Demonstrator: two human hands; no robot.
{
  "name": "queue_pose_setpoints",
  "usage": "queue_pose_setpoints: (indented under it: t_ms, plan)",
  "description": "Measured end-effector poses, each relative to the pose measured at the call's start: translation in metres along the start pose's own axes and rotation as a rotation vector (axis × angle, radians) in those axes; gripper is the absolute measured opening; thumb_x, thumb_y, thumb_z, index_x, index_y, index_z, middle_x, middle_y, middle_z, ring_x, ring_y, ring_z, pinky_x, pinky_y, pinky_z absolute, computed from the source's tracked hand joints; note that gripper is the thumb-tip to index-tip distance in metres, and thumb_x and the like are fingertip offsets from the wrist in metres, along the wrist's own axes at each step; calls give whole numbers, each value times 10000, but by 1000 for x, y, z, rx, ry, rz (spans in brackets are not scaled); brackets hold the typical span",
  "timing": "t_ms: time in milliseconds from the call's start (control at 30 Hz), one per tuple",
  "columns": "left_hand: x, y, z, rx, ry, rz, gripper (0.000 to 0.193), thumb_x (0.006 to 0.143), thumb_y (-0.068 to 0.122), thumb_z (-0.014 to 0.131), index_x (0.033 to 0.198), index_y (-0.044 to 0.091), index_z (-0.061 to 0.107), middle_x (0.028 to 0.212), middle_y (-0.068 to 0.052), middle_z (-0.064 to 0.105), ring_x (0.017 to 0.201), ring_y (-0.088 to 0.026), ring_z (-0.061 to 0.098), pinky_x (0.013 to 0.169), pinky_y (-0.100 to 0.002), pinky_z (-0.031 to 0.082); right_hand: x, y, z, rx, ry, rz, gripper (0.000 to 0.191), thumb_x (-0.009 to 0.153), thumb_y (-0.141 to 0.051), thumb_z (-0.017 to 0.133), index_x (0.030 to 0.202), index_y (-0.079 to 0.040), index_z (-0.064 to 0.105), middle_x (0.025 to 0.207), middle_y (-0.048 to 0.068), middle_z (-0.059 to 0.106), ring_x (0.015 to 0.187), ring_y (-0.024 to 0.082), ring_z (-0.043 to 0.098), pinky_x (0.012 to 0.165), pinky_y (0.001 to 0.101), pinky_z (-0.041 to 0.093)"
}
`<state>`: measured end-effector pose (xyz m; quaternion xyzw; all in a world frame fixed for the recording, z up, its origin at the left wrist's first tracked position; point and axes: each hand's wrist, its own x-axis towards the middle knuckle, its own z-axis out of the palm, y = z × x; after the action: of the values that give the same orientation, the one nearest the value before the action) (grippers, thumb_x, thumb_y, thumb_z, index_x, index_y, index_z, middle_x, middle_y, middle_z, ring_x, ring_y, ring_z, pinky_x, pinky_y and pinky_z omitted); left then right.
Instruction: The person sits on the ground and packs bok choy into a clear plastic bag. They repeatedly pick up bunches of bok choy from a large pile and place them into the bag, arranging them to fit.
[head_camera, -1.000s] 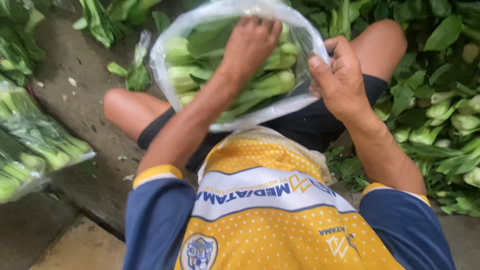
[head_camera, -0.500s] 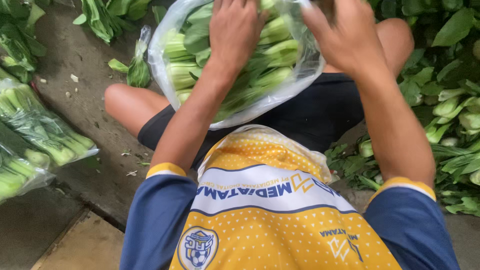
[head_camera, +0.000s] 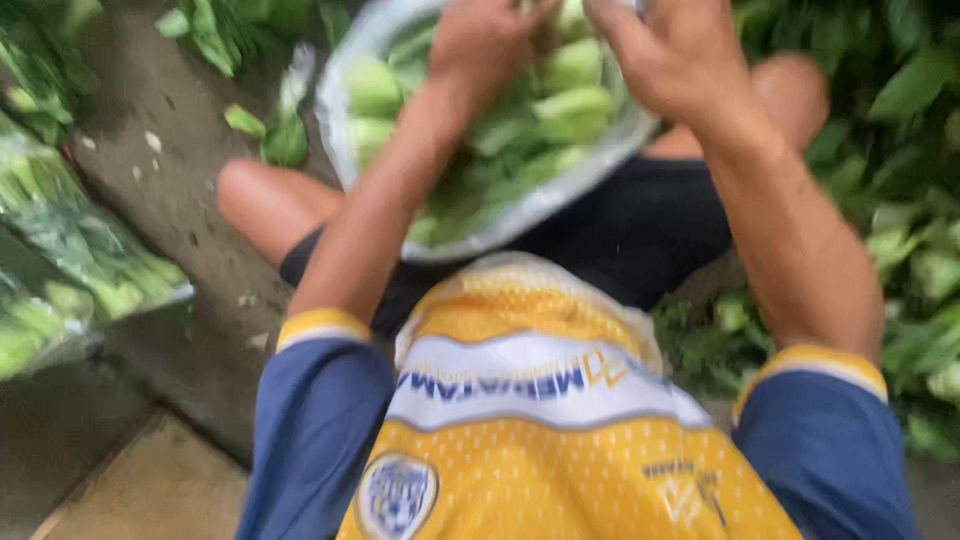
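Observation:
A clear plastic bag (head_camera: 520, 215) stuffed with green leafy vegetables (head_camera: 500, 130) rests on my lap. My left hand (head_camera: 480, 40) lies on top of the greens, fingers pressed into the bag's upper part. My right hand (head_camera: 670, 50) grips the bag's right upper edge. The frame is blurred, so the exact finger hold is unclear. I sit on the ground in a yellow and blue shirt (head_camera: 540, 420) and dark shorts (head_camera: 640, 230).
Loose leafy greens (head_camera: 890, 250) are heaped at the right. More bagged greens (head_camera: 80, 260) lie at the left on the concrete floor (head_camera: 170, 190). Stray leaves (head_camera: 270, 130) lie near my left knee (head_camera: 260, 200). A tan slab (head_camera: 150, 490) sits at bottom left.
The bag and both hands have moved up towards the top of the view. My right hand has shifted from the bag's side to its upper edge. The view has blurred.

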<state>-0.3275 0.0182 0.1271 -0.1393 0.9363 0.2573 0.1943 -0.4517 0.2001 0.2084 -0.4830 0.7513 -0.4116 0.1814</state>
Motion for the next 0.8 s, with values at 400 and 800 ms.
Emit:
queue_pose_setpoints:
  t_ms: [400,800]
  plan:
    - [-58,33,94,70,570,146,816,1021,720,597,1631,248,333,1668,-191,160,1551,-390,120,1197,-735,54,-69,21,9,375,77,407,242,1124,-130,642,1318,7,593,1104,13,653,938,100,586,830,289,520]
    - [-212,-106,20,-1202,893,-555,225,1067,163,695,1060,-21,566,837,-85,557,669,-132,484,577,-318,406,-78,-11,28,574,155,546,162,1215,-189,570,1177,-91,448,786,-36,483,580,43,443,487,228,353]
